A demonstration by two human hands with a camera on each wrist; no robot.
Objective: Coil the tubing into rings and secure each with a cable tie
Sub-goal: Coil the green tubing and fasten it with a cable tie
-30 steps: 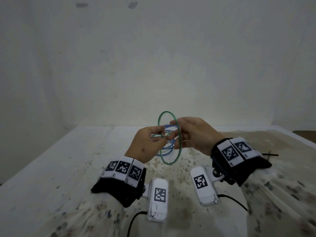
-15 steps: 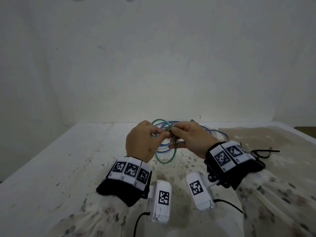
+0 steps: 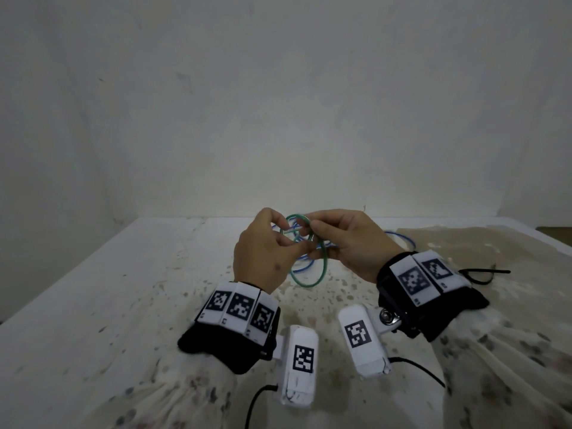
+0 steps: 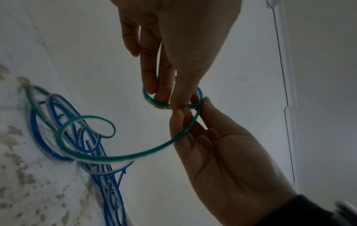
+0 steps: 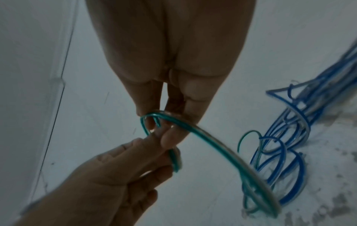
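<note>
- Left hand [image 3: 266, 252] and right hand [image 3: 349, 243] both pinch green tubing [image 3: 309, 275] mid-frame, looped, untied
- Blue tubing [image 4: 77, 152] lies uncoiled on bench [image 3: 123, 289]; black cable tie [image 3: 478, 274] waits at right

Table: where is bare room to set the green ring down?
Free: the table's left half, from the left hand out to the left edge. Crowded: blue tubing piled behind the hands and green tubing; black cable ties beside the right hand.
</note>
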